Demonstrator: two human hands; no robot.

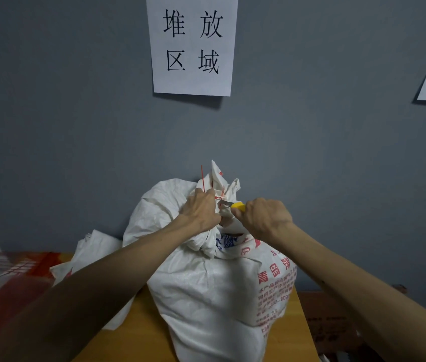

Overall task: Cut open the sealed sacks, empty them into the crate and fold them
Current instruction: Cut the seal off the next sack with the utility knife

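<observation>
Toward the front edge of the table (133,322) stands the bulging white, red-printed sack (206,296), its red-tied neck bunched in my gripping left hand (201,210), my right hand (264,218) clenching a yellow-handled knife (235,205) beside it.

A full white sack (206,296) with red print stands upright near the tabletop's (133,333) right edge. Its neck is bunched and bound by a red tie (219,197). A yellow-handled knife (235,205) lays its blade against that neck. A second white sack (94,253) slumps behind, leftward.
</observation>
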